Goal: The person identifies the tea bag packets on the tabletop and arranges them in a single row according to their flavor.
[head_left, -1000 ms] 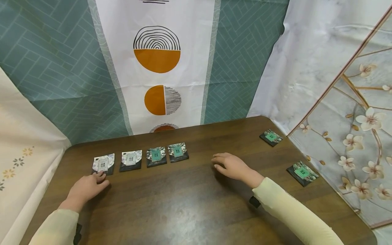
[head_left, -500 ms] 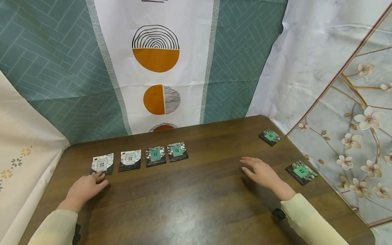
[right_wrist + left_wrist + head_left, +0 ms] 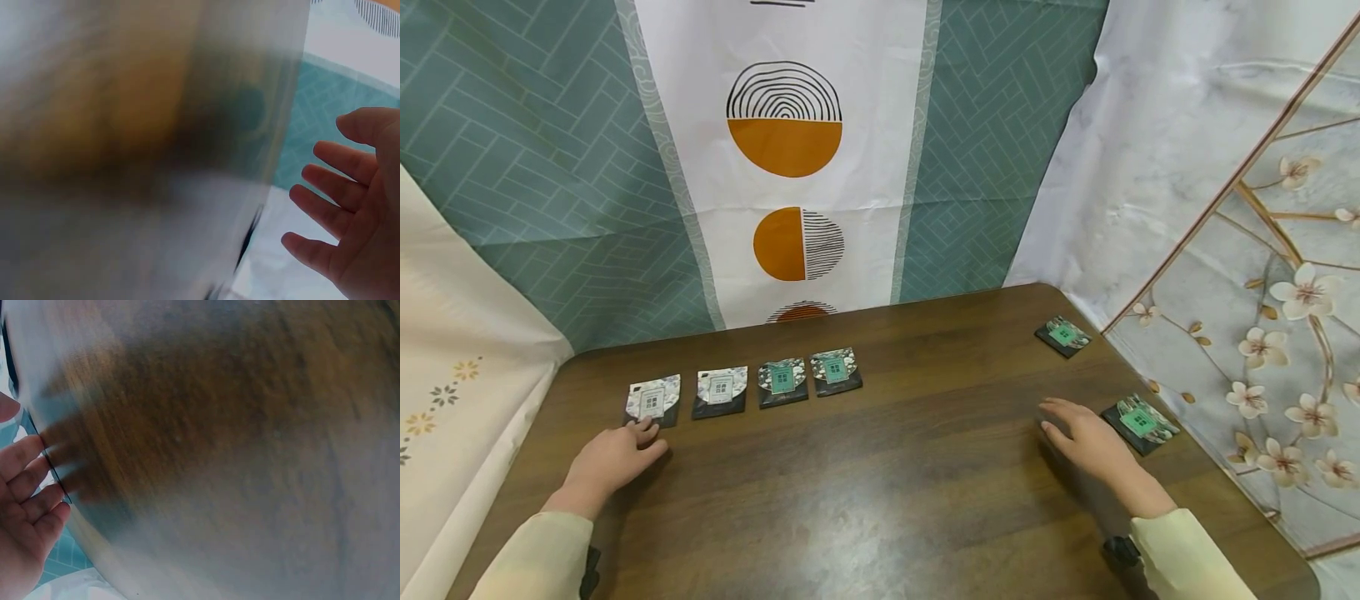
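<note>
My left hand (image 3: 604, 463) has its fingertips on the near, dark edge of the leftmost white-and-black packet (image 3: 653, 397), its fingers loosely bent and not wrapped round it. The left wrist view shows the same fingers at the packet's thin edge. To the right lie a second white-and-black packet (image 3: 721, 388) and two green-labelled packets (image 3: 783, 379) in a row. My right hand (image 3: 1092, 447) hovers over the table's right part, just left of a green-labelled packet (image 3: 1141, 422). Its fingers are relaxed and spread, with nothing held, as the right wrist view confirms.
Another green-labelled packet (image 3: 1063, 335) lies near the far right corner of the brown wooden table (image 3: 850, 492). Patterned curtains (image 3: 985, 150) hang behind the table and along both sides. A dark band is at each wrist.
My right hand has moved from the middle of the table rightward, close to the near right green-labelled packet. The left hand stays at the leftmost packet, and the packets have not moved.
</note>
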Tool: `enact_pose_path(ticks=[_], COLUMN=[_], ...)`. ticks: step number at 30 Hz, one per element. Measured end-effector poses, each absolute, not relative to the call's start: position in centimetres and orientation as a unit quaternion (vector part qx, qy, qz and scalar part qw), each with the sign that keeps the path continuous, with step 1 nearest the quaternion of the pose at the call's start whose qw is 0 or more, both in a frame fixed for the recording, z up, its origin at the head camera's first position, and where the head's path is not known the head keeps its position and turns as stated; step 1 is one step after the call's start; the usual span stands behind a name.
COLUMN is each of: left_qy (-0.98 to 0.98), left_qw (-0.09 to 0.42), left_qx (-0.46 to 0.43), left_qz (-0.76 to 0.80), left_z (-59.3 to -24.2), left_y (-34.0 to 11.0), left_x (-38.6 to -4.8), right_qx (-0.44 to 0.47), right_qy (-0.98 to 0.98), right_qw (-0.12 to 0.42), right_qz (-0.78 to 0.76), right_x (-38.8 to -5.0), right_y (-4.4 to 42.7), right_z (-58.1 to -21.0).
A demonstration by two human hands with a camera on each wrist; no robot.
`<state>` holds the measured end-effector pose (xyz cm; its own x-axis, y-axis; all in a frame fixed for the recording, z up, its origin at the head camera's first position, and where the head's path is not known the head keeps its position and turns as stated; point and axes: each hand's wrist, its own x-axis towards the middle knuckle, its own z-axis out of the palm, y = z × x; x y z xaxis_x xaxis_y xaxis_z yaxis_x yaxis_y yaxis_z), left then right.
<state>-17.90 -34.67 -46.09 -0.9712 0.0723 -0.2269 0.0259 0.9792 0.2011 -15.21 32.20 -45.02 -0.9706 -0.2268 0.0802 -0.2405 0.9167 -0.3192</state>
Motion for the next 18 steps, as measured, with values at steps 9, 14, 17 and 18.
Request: enact_pose_path(ticks=[9,14,17,18], left_qy=[0.988,0.989,0.988,0.988], left_qw=[0.113,0.112,0.114,0.116], left_qx=[0.028,0.029,0.028,0.028], left_qz=[0.097,0.097,0.098,0.099], left_z=[-46.1,-46.1,-46.2,-46.2], left_y=[-34.7,-34.8,-34.8,-34.8], left_x=[-18.0,-18.1,-18.1,-18.2], right_qx=[0.090,0.068,0.048,0.040], right_qy=[-0.983,-0.985,-0.987,-0.988], right_qw=[0.026,0.013,-0.002,-0.006], right_qz=[0.156,0.156,0.152,0.147], right_x=[-12.9,-11.8,-11.5,-11.5], right_y=[35.1,36.7,37.8,38.1], right_z=[-45.5,-45.7,-45.9,-45.9])
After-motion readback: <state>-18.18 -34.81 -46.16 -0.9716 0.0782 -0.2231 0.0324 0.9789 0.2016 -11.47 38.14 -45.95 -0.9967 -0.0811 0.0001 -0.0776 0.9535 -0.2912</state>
